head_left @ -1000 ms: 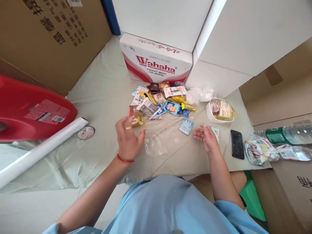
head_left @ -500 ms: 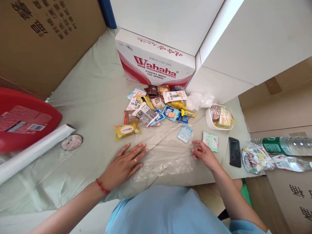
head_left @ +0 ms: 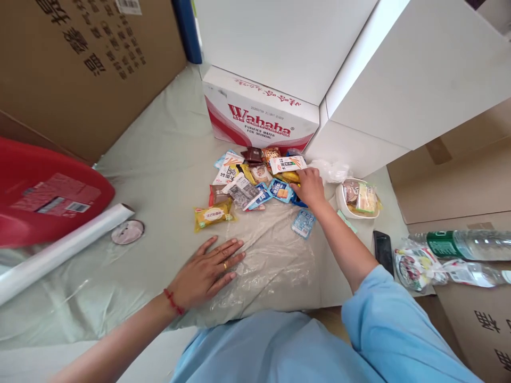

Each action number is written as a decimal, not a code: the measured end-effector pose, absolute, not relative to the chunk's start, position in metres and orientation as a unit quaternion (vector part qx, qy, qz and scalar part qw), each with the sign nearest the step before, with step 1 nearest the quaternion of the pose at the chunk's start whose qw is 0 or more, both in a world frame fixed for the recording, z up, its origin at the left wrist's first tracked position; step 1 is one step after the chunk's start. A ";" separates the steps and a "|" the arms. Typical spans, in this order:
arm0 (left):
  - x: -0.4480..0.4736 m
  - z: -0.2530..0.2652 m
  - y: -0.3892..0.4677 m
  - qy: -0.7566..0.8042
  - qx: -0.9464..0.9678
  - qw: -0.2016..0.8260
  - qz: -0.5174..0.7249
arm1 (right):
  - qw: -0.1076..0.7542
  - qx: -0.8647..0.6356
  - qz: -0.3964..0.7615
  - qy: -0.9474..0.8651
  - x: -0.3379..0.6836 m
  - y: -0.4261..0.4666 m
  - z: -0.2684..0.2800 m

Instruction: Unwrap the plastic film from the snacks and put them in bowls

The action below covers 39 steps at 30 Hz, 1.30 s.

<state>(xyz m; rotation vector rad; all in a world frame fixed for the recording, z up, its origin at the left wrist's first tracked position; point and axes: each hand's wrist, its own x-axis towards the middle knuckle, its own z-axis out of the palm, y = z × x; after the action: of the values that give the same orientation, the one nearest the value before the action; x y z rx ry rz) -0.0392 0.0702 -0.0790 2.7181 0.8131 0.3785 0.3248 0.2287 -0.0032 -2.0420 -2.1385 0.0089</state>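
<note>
The step in hand looks like choosing a packet from the snack pile (head_left: 255, 183), which lies on the cloth-covered tabletop (head_left: 159, 170) in front of the red-and-white carton (head_left: 259, 117). The right hand (head_left: 312, 186) reaches to the pile's right end, its fingers bent among the packets beside a white packet (head_left: 288, 164); whether they grip anything I cannot tell, since the back of the hand hides them. The left hand (head_left: 205, 271) is open and empty-looking, laid palm down with fingers spread at the left edge of a clear plastic film (head_left: 275, 266). A blue packet (head_left: 303, 222) lies near the film's upper right, and a yellow packet (head_left: 213, 214) sits just beyond the left fingers. The next move seems to call for a pinch on one packet and a straight lift, so its neighbours are not dragged along, while the left hand steadies the film.
</note>
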 end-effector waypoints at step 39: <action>0.003 -0.078 0.031 0.494 0.837 0.172 0.161 | 0.149 -0.501 0.203 -0.828 0.299 0.043 -0.023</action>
<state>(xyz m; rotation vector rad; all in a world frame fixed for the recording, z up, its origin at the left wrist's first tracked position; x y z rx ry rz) 0.0025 0.0309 -0.0777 2.3748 1.4027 0.4559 0.2985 0.0427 -0.0225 -1.4396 -2.3818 0.5830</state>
